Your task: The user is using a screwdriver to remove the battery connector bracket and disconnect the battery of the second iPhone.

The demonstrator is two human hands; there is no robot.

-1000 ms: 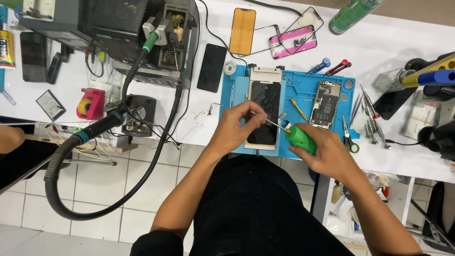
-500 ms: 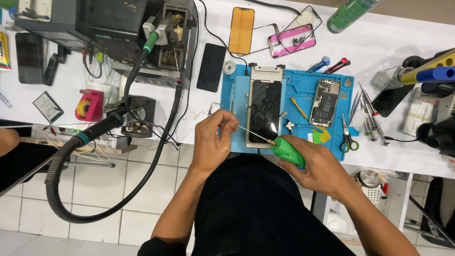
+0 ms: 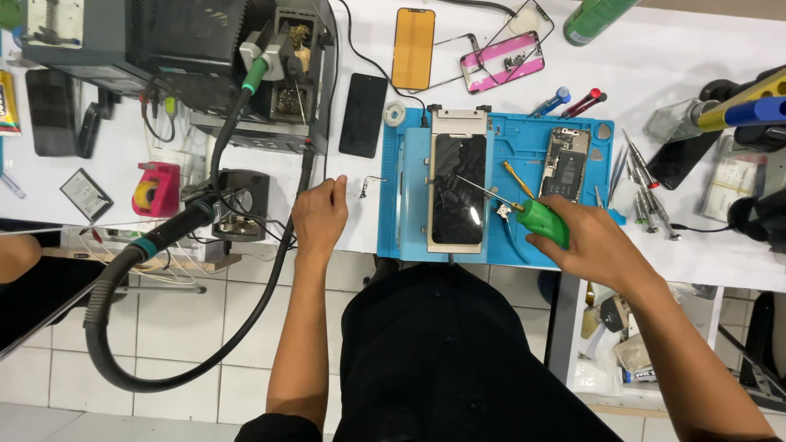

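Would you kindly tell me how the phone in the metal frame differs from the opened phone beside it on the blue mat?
The phone in the metal frame shows a dark, unbroken glass face; the opened phone shows bare circuitry and metal parts. The framed phone is clamped and looks larger; the opened phone lies loose. The green-handled screwdriver in the right hand has its tip over the framed phone, not the opened one. Both lie lengthwise on the blue mat.

White worktop (image 3: pixel 720 262) ran across the top of the view, pretty cluttered, evenly lit with only soft shadows. Under it the floor (image 3: pixel 205 336) was pale square tiles with dark grout lines. A thick black flexible hose (image 3: pixel 106 286) looped down over the tiles. Lower shelf (image 3: pixel 622 360) on the right was stuffed with small bits.
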